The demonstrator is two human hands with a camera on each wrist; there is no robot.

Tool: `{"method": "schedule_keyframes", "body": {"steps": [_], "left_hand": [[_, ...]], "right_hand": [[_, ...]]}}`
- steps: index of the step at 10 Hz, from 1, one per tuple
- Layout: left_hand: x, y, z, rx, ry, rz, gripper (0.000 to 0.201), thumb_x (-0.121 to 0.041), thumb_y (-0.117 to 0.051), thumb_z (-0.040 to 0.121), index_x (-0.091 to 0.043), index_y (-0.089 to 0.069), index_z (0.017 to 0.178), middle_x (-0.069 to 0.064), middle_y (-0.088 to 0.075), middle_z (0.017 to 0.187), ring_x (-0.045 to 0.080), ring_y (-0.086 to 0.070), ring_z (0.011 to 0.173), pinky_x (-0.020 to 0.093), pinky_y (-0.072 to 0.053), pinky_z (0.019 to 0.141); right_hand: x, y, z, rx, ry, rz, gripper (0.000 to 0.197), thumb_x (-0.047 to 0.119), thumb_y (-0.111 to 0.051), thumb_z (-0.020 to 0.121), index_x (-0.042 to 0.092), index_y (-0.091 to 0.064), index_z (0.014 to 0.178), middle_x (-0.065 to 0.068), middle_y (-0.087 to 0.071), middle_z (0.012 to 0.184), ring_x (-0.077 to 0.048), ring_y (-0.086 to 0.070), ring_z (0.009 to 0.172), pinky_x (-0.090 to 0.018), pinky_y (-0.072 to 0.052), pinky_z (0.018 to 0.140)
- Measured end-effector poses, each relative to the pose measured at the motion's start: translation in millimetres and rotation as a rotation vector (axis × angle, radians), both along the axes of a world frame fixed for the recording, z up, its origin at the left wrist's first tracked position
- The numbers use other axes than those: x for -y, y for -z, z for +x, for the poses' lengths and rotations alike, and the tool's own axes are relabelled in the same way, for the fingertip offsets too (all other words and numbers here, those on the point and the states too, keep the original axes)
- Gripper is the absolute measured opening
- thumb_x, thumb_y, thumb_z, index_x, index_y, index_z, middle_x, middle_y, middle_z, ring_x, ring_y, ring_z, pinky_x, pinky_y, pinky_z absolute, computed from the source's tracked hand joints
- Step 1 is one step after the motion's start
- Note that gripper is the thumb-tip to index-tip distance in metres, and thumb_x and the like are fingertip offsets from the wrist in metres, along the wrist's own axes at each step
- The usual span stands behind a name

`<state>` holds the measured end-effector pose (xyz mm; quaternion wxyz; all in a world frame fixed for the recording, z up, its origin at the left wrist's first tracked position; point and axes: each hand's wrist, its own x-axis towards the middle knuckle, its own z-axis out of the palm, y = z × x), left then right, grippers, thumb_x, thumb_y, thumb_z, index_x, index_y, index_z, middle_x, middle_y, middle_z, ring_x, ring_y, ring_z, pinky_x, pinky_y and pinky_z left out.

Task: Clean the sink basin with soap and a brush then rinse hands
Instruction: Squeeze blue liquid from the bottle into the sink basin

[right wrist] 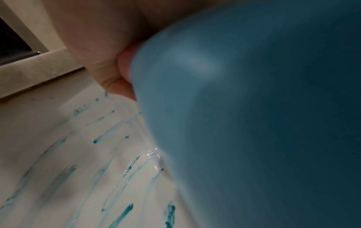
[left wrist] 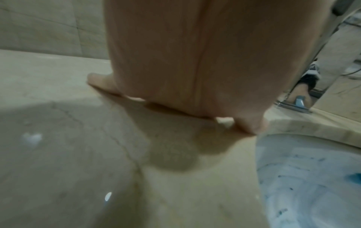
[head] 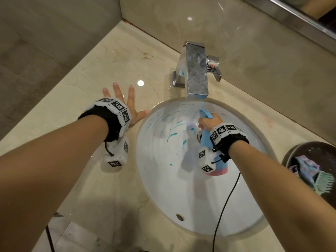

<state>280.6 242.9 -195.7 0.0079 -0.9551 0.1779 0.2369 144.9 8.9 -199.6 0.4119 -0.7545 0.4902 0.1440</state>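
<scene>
Right hand [head: 209, 122] grip wrapped around a blue soap bottle [head: 206, 140], held tipped over the white sink basin [head: 163, 179], spout end pointing far toward the faucet [head: 197, 73], pink bottom end toward the near side. In the right wrist view the blue soap bottle [right wrist: 254, 123] fills most of the picture, with fingers [right wrist: 125, 72] curled on its left edge. Bottle sits over the drain [head: 199, 136], right of basin centre.

Teal soap streaks [head: 172, 135] scattered on the basin's far and left wall; more streaks [right wrist: 125, 212] visible under the bottle. Near half of the basin has open room; overflow hole [head: 180, 217] at near edge.

Left hand [head: 125, 108] grip wide, fingers spread flat on the beige marble worktop [head: 91, 179], thumb tip just beside the basin's left rim. Left wrist view shows the palm [left wrist: 195, 61] pressed on the worktop [left wrist: 78, 154], basin edge [left wrist: 293, 169] at right.

Dark round tray [head: 298, 151] at right edge of the worktop, near the basin rim, holding a cloth [head: 305, 166] and a mint-green brush [head: 325, 180], untouched. A black cable [head: 227, 202] hangs from the right wrist across the near basin. Worktop left of the basin is broad, bounded by walls at left and far.
</scene>
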Motion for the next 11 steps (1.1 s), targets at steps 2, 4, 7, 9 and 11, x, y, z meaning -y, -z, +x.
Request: {"method": "schedule_keyframes", "body": {"steps": [2, 4, 7, 9, 11], "left_hand": [[-0.5, 0.5, -2.3, 0.026, -0.004, -0.03, 0.099, -0.078, -0.029, 0.076, -0.027, 0.018, 0.147, 0.018, 0.024, 0.152, 0.049, 0.017, 0.137, 0.063, 0.003, 0.108], [-1.4, 2.2, -2.9, 0.05, 0.005, -0.045, 0.099, -0.078, -0.027, 0.075, -0.027, 0.016, 0.147, 0.019, 0.022, 0.152, 0.049, 0.015, 0.137, 0.063, 0.002, 0.108], [0.3, -2.5, -3.0, 0.011, -0.005, -0.028, 0.1, -0.08, -0.027, 0.074, -0.028, 0.018, 0.147, 0.018, 0.024, 0.152, 0.049, 0.017, 0.137, 0.062, 0.003, 0.108], [1.8, -6.5, -1.1, -0.014, -0.006, 0.01, 0.099, -0.08, -0.026, 0.075, -0.028, 0.02, 0.146, 0.017, 0.026, 0.152, 0.048, 0.018, 0.137, 0.062, 0.003, 0.109], [1.8, -4.4, -0.8, -0.018, -0.01, 0.009, 0.1, -0.08, -0.028, 0.075, -0.029, 0.02, 0.146, 0.017, 0.026, 0.151, 0.049, 0.018, 0.137, 0.063, 0.002, 0.108]], "right_hand": [[-8.2, 4.7, -6.6, -0.072, -0.038, 0.02, 0.02, 0.005, -0.052, 0.079, 0.01, -0.05, 0.06, -0.009, -0.057, 0.065, -0.022, -0.053, 0.06, -0.025, -0.043, 0.06], [-10.0, 5.6, -20.0, -0.109, -0.069, -0.029, 0.02, 0.009, -0.049, 0.085, 0.015, -0.047, 0.066, -0.003, -0.05, 0.061, -0.016, -0.046, 0.051, -0.021, -0.035, 0.048], [-13.8, 6.7, -19.6, -0.041, -0.13, 0.0, 0.009, 0.009, -0.052, 0.082, 0.008, -0.054, 0.073, -0.01, -0.055, 0.07, -0.022, -0.049, 0.06, -0.024, -0.039, 0.058], [-17.1, -1.7, -0.5, 0.099, -0.079, 0.015, 0.009, 0.008, -0.055, 0.08, 0.002, -0.061, 0.079, -0.028, -0.063, 0.084, -0.023, -0.054, 0.075, -0.029, -0.041, 0.068], [-18.1, -2.0, 19.5, 0.145, -0.043, 0.018, 0.007, 0.011, -0.055, 0.081, 0.009, -0.061, 0.083, -0.013, -0.064, 0.078, -0.022, -0.057, 0.074, -0.033, -0.051, 0.075]]}}
